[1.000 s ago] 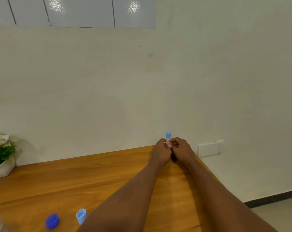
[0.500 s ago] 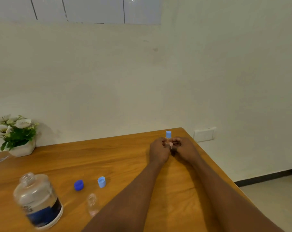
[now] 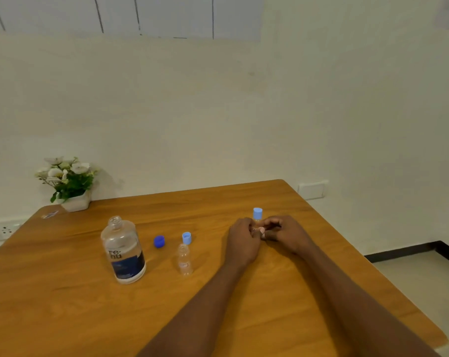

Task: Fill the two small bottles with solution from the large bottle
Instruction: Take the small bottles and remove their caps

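head view: two hands' fingers (image 3: 262, 230) clasp one capped small bottle (image 3: 257, 217); three caps.

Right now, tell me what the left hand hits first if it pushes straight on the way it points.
The left hand points away toward the wall and already touches the capped small bottle, which it would push first. Beyond lies bare table, though depth is uncertain.

Dark-blue cap (image 3: 159, 241), wood-grain table (image 3: 63, 305)
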